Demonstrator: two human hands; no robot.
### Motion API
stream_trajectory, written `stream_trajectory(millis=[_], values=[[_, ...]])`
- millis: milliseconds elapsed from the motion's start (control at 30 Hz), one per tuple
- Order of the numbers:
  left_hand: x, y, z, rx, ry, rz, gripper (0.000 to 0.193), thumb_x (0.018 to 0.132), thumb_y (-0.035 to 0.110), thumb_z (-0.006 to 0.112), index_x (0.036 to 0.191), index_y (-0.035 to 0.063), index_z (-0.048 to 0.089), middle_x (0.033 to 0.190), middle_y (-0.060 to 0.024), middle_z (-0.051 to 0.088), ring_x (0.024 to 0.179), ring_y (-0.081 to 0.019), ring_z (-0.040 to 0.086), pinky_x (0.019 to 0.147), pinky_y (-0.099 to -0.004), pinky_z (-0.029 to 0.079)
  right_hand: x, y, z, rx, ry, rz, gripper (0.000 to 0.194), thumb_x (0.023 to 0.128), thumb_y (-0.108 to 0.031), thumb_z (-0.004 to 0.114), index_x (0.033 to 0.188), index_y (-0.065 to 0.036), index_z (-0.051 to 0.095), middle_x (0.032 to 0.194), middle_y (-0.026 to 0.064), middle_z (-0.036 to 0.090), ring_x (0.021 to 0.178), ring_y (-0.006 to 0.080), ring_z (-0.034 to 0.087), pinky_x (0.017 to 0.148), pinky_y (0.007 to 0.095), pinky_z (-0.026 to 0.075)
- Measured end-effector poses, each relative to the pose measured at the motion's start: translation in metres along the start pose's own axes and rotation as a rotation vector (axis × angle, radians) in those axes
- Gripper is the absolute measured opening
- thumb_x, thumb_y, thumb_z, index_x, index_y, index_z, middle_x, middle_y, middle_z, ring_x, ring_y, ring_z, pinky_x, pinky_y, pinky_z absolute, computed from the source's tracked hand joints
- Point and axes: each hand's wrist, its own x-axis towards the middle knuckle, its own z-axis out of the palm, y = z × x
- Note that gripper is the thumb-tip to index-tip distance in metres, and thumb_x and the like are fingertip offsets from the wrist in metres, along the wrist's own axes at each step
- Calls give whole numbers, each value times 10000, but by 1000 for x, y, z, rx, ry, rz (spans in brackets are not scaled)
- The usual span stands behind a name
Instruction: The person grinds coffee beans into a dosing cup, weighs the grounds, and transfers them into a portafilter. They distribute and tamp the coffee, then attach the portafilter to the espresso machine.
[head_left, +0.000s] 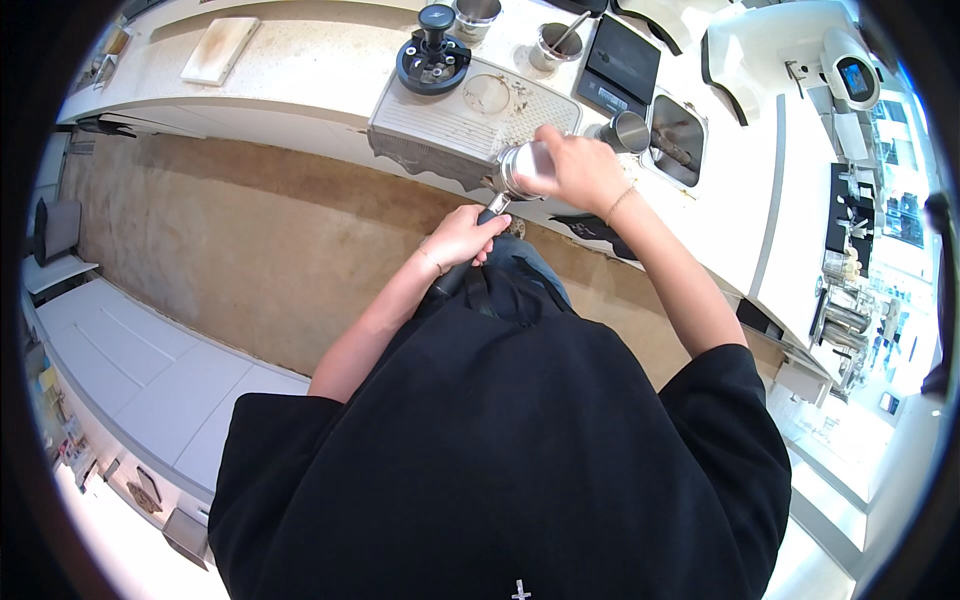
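My left hand (466, 238) is closed around the black handle of a portafilter (497, 206), its metal head at the front edge of the drip tray (442, 124). My right hand (581, 166) grips a metal cup (534, 171) on top of the portafilter's head; what is inside is hidden. Just beyond my right hand is an empty-looking metal cup (628, 133). A black tamping station (433, 64) stands on the tray's far left corner. Behind the tray are a metal cup with a utensil in it (556, 46) and a black digital scale (619, 61).
A small sink (677, 142) with a dark bar in it is set into the counter at right. Another metal container (476, 16) is at the back. A stained white board (221, 51) lies on the left of the counter. Dark cloths hang by the counter's front.
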Motion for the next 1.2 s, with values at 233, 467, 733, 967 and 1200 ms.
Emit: stream_trajectory(millis=[233,467,733,967,1200], values=[[0,-1,0,-18,-10,-7,331,936,334,576,785,47,506,605,14,506,478,-56,473,436,-217,406,-12,-8,4,78,183,-64,630,687,-489,731,1137,-74,579,986,187,599,905,351,638,752,435,528],[2,-2,0,-12,1,-15,331,937,334,573,781,51,505,598,15,505,475,-54,473,432,-218,405,16,6,-11,267,206,-74,702,621,-398,772,1219,-89,572,1039,210,589,933,371,627,835,422,511],[-4,-3,-3,-34,15,37,319,941,316,569,789,44,503,589,9,503,462,-63,479,423,-221,406,82,-3,16,180,284,38,592,724,-393,727,1186,-55,576,1143,182,589,976,345,622,854,436,508],[-56,0,-29,9,83,84,333,925,305,578,794,1,536,576,-14,527,449,-78,509,426,-237,429,4,-47,-16,65,-3,-214,861,791,-564,623,1364,32,381,1254,210,555,1144,351,546,1022,451,381],[-84,11,-36,16,141,138,276,952,288,560,870,25,546,600,20,495,479,-41,464,437,-198,390,-9,-62,-23,78,136,-238,1000,749,-678,583,1341,97,360,1277,263,519,1168,378,527,1040,444,370]])
